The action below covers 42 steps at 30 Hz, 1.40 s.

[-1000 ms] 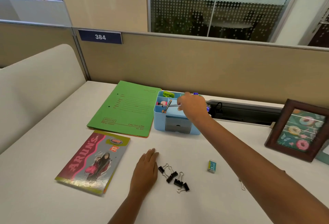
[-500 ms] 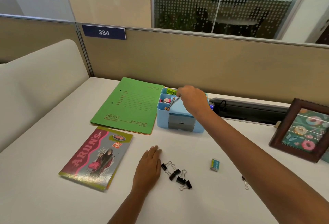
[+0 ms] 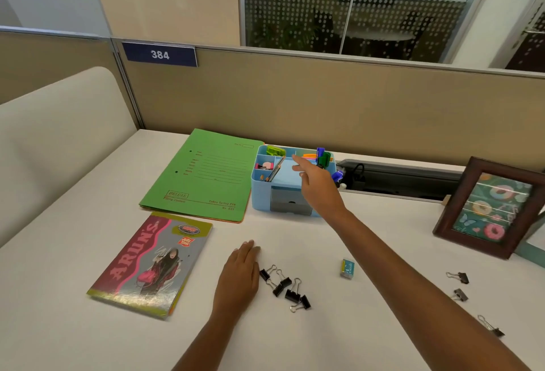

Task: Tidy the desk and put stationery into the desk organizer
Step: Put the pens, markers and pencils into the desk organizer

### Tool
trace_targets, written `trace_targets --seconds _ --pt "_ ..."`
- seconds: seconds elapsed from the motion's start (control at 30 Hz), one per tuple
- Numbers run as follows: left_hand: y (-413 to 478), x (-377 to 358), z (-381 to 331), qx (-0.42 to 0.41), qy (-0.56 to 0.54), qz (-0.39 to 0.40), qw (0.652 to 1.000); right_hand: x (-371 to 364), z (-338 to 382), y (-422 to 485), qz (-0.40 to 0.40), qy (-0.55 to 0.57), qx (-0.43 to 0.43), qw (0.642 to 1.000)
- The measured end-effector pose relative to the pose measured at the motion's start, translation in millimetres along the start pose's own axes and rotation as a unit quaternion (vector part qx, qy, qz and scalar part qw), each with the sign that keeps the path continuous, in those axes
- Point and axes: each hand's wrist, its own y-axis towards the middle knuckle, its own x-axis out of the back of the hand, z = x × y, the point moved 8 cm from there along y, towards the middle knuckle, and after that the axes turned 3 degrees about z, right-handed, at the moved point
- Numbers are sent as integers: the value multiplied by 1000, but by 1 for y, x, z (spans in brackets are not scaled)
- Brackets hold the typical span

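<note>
A light blue desk organizer stands at the back of the white desk, with pencils leaning in its front left compartment and coloured stationery in the others. My right hand hovers over the organizer, fingers apart, holding nothing. My left hand lies flat on the desk, just left of a cluster of black binder clips. A small eraser lies to the right of the cluster. More binder clips are scattered at the far right.
A green file folder lies left of the organizer, and a notebook with a pink cover sits in front of it. A framed picture leans at the right. A partition wall backs the desk.
My right hand held a pencil over the organizer; the pencil now stands in the front left compartment and the hand has let go, fingers spread. My left hand has stayed put.
</note>
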Motion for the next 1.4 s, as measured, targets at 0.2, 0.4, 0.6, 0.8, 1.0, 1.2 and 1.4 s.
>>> trace_targets --seconds 0.2,0.4,0.6,0.8,1.0,1.2,1.4 --pt "2 -3 2 12 -7 19 1000 6 -47 -57 2 -2 -47 999" --pt "1 -8 7 30 -19 40 999 -8 -112 -121 56 -39 -111 991" --pt "0 -9 8 49 -46 33 997 -22 -138 -148 97 -102 -122 983" --pt "-1 -5 9 59 -43 22 997 -27 -129 -141 104 -158 -99 977" --pt "2 -3 9 56 -8 21 998 -36 -106 -122 63 -126 -41 989" --pt "9 -4 14 82 5 33 996 -32 -20 -82 -45 -149 135 978" --pt "12 -4 15 79 9 44 996 -6 53 -13 -153 -216 208 942"
